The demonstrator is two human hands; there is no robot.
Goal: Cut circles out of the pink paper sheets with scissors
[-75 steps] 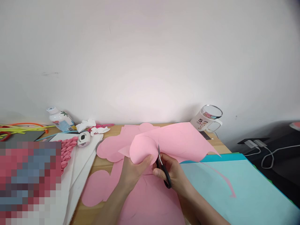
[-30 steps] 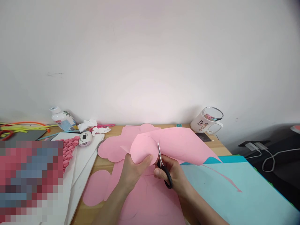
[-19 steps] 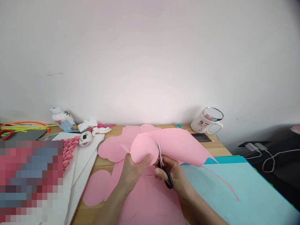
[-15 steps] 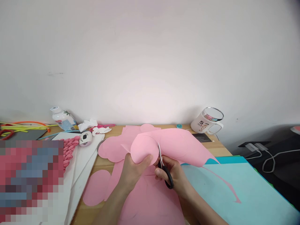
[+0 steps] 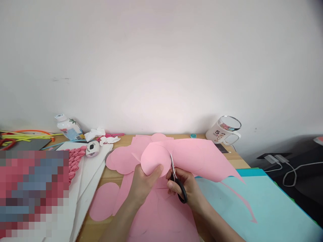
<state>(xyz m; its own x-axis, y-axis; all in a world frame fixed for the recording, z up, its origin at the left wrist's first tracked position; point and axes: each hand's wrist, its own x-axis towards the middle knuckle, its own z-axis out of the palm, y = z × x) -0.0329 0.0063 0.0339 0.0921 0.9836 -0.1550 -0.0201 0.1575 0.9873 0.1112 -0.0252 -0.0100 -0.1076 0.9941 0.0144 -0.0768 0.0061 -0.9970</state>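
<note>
Now the large pink paper sheet (image 5: 199,158) extends farther right than before, over pale-blue paper (image 5: 242,215); the left hand (image 5: 145,181) pinches its rounded end, the right hand (image 5: 188,183) grips black-handled steel scissors (image 5: 182,192).

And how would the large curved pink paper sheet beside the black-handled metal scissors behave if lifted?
The sheet is probably light and floppy, as it bows beside the scissors. Its trailing pink paper strip might tear easily, being so narrow.
</note>
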